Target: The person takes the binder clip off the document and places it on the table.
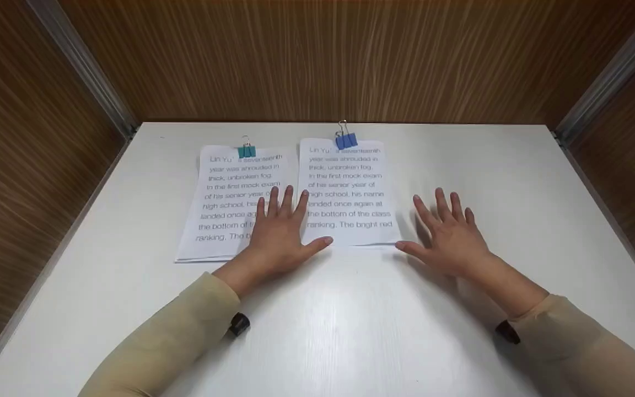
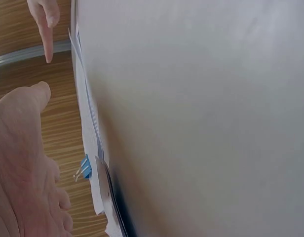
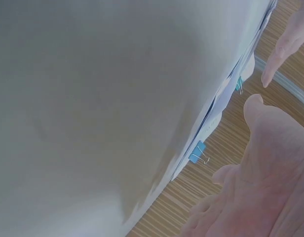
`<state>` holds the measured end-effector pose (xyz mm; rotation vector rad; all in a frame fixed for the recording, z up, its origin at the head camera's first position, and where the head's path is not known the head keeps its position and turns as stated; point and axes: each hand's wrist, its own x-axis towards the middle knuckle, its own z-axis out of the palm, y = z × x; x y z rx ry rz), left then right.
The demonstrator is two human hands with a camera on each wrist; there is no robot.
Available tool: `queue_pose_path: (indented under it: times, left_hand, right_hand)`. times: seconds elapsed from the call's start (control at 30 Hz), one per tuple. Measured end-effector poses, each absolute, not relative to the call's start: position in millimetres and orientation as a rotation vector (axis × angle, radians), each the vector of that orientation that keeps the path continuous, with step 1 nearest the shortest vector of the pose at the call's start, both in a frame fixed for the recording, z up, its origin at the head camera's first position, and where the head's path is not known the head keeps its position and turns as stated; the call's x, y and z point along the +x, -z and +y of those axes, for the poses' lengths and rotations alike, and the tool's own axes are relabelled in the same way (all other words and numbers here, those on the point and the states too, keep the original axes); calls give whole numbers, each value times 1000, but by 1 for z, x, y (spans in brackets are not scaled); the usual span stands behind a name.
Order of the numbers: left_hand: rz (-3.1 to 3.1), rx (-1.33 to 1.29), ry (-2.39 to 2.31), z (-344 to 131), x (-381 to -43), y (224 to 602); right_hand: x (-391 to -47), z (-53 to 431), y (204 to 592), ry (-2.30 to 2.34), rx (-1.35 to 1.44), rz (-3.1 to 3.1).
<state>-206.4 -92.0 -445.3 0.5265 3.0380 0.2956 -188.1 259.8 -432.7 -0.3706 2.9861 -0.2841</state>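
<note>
Two stacks of printed paper lie side by side on the white table. A teal binder clip point(image 1: 247, 151) grips the top of the left stack point(image 1: 224, 220); a blue binder clip point(image 1: 346, 141) grips the top of the right stack point(image 1: 350, 190). My left hand point(image 1: 279, 237), fingers spread, is over the lower right part of the left stack, its thumb near the right stack's bottom edge. Just right of the right stack is my right hand point(image 1: 452, 240), also spread, its thumb tip by the lower right corner. Neither hand holds anything. Some of the left stack's print is hidden under my left hand.
The white table point(image 1: 339, 331) is bounded by wood-grain panels point(image 1: 323, 60) at the back and both sides, with metal strips point(image 1: 83, 60) at the corners. Dark wrist devices point(image 1: 238, 324) show under both sleeves.
</note>
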Motion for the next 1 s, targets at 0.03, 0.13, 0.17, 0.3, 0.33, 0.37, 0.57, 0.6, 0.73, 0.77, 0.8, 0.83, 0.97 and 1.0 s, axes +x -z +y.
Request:
queue_pose_path:
  times: [0.03, 0.13, 0.17, 0.3, 0.33, 0.37, 0.57, 0.6, 0.73, 0.77, 0.8, 0.83, 0.97, 1.0]
  left_hand:
    - [3037, 526, -296, -92, -206, 445]
    - [3040, 523, -293, -92, -207, 443]
    - [3040, 521, -294, -92, -207, 442]
    - [3037, 520, -291, -92, -208, 439]
    - [3036, 522, -289, -92, -209, 439]
    - [3034, 521, -287, -92, -209, 438]
    - [3049, 517, -252, -92, -215, 437]
    - [3053, 520, -247, -92, -216, 437]
    - [3051, 532, -261, -91, -220, 438]
    - [3047, 533, -268, -91, -221, 438]
    - [3042, 530, -270, -90, -222, 438]
    - [3038, 529, -274, -90, -223, 437]
    - [3030, 527, -277, -88, -228, 437]
    - [3028, 528, -280, -88, -229, 438]
  right_hand:
    - [-188, 260, 432, 282, -371, 2987]
    - [-189, 260, 432, 285, -372, 2990]
    - [-189, 260, 432, 285, -372, 2990]
    - [-190, 259, 432, 280, -372, 2992]
    - [-191, 258, 432, 274, -373, 2993]
    - [-192, 257, 432, 269, -375, 2994]
    - [-199, 249, 430, 259, -403, 2989]
    - [-201, 248, 429, 260, -407, 2989]
    - [-210, 240, 427, 260, -428, 2989]
    - [-212, 238, 427, 262, -435, 2988]
    - [-215, 236, 427, 264, -442, 2987]
    - [-217, 235, 427, 267, -451, 2987]
    - [-227, 228, 428, 283, -493, 2976]
    - [-229, 226, 428, 286, -503, 2972]
